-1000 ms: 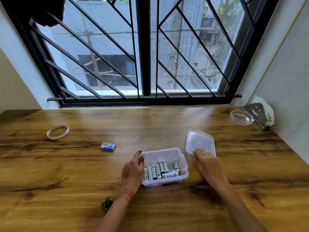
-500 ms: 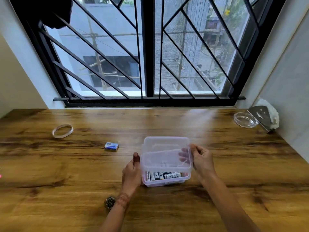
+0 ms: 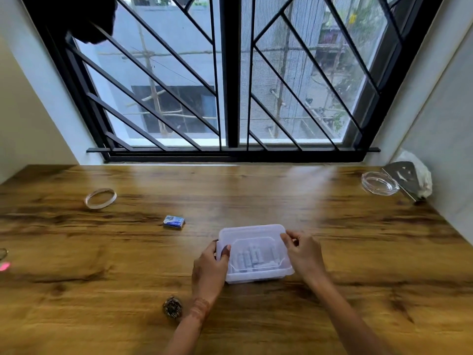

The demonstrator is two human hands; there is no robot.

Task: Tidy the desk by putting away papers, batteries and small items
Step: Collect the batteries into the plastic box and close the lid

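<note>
Near the desk [image 3: 358, 252] centre, the batteries [image 3: 252, 257] lie inside a clear box [image 3: 256, 276] with its lid [image 3: 253, 233] resting on top. The left hand [image 3: 210, 265] grips it at 9 o'clock, the right hand [image 3: 304, 254] at 3. Left to tidy: blue packet [image 3: 174, 222] and tape ring [image 3: 100, 198] toward 10, round trinket [image 3: 172, 306] at 7.

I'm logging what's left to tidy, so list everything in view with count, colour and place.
plastic box: one, translucent white, desk centre front
lid: one, translucent, on the box
batteries: several, white, inside the box
small box: one, blue, left of plastic box
thin ring: one, pale, desk far left
glass ashtray: one, clear, desk far right
metal piece: one, grey, right of ashtray, by wall
round trinket: one, dark, beside left wrist
desk: one, brown wood, under everything
window grille: one, black, behind desk
left hand: one, grips plastic box's left side
right hand: one, pinches lid's right edge
</note>
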